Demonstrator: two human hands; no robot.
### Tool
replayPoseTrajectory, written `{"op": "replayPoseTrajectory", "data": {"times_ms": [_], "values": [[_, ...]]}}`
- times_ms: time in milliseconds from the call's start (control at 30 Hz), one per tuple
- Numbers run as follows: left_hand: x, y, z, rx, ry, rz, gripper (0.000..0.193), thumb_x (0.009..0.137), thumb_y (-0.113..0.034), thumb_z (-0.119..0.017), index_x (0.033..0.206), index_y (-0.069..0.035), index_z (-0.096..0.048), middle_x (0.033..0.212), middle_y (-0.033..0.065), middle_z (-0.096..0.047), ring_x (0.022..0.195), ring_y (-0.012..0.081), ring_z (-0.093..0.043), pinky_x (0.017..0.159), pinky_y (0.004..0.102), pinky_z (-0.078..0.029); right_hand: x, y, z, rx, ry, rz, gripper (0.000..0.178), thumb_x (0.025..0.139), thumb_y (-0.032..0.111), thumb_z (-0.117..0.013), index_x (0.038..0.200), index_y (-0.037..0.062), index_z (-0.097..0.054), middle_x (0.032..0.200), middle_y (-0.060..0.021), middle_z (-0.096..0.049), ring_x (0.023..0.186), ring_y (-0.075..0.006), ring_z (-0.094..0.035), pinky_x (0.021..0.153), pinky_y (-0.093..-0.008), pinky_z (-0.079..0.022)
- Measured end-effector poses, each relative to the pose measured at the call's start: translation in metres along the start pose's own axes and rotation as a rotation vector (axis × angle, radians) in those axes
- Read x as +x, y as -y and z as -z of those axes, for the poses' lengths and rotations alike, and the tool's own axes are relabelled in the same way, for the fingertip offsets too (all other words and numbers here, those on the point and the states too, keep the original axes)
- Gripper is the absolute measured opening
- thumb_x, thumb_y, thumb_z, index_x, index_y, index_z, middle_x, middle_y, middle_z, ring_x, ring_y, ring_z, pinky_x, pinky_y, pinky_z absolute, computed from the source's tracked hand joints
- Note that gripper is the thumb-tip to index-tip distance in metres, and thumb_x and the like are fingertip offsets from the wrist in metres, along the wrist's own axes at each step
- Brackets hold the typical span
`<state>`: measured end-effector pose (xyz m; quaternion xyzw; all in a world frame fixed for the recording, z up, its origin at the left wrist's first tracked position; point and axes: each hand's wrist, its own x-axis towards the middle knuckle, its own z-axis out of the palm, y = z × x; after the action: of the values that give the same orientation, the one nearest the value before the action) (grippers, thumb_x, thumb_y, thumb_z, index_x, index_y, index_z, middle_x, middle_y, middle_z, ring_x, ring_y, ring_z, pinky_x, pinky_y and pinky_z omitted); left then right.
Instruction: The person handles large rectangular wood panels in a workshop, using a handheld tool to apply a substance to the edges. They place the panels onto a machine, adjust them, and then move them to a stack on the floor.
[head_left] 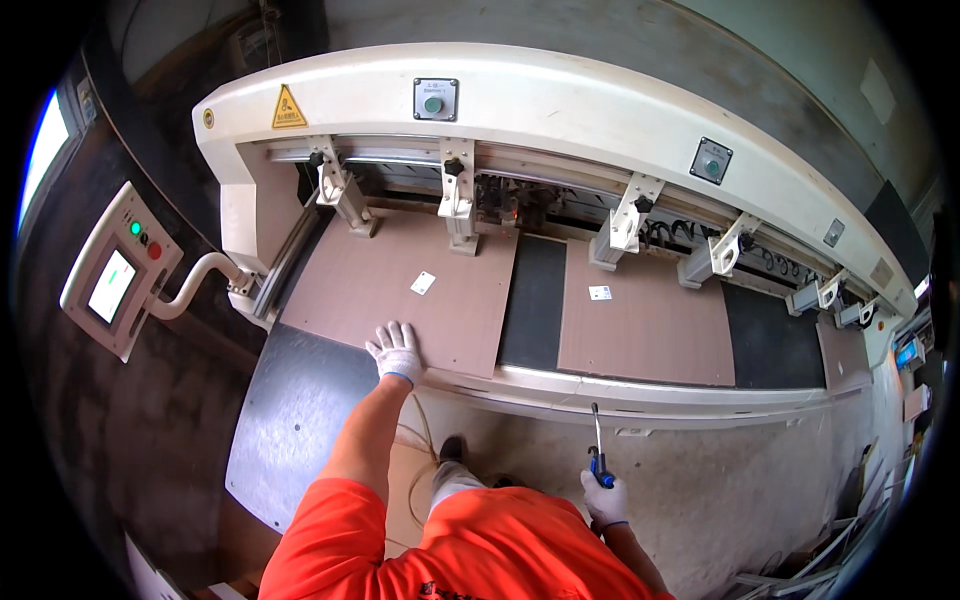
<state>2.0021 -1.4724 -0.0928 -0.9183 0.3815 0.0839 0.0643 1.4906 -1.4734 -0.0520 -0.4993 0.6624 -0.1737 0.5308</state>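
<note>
My left hand [396, 351], in a white glove, lies flat with fingers spread on the near edge of a brown board [400, 285] resting on the bed of a large white machine [540, 100]. A small white label [423, 283] sits on that board. My right hand [606, 498], also gloved, hangs low at my side, closed around a blue-handled tool with a thin metal nozzle [597, 440] pointing up toward the machine's front rail. A second brown board [650, 325] with its own white label [600, 293] lies further right on the bed.
White clamps [457, 195] press down along the boards' far edge. A control panel with a screen [112, 272] stands on an arm at the left. A grey metal plate [295, 420] covers the floor at lower left. Scrap strips [830, 560] lie at lower right.
</note>
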Motion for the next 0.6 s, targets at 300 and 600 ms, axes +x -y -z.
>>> {"op": "replayPoseTrajectory", "data": {"times_ms": [300,600], "values": [[-0.007,0.008,-0.001,-0.029,-0.089,-0.056,0.108,0.08,-0.041,-0.083,0.164,-0.005,-0.026,0.167,0.0253,-0.026,0.156,0.0511,-0.019,0.121,0.0745,-0.016,0.008,-0.003,-0.008,-0.261,0.374,0.05,0.05,0.085,0.047,-0.079,0.1,-0.0001,-0.073,0.084,-0.0097,-0.072,0.077,-0.0219,-0.067,0.074,-0.0373,-0.054],[-0.024,0.03,-0.023,-0.113,-0.213,-0.233,0.107,0.079,-0.046,-0.082,0.162,-0.001,-0.031,0.167,0.029,-0.027,0.157,0.0535,-0.019,0.126,0.0692,-0.01,0.019,0.077,-0.076,-0.458,0.462,0.271,0.058,0.086,0.061,-0.076,0.101,0.0054,-0.076,0.089,-0.0183,-0.075,0.086,-0.0356,-0.073,0.078,-0.0448,-0.055]]}}
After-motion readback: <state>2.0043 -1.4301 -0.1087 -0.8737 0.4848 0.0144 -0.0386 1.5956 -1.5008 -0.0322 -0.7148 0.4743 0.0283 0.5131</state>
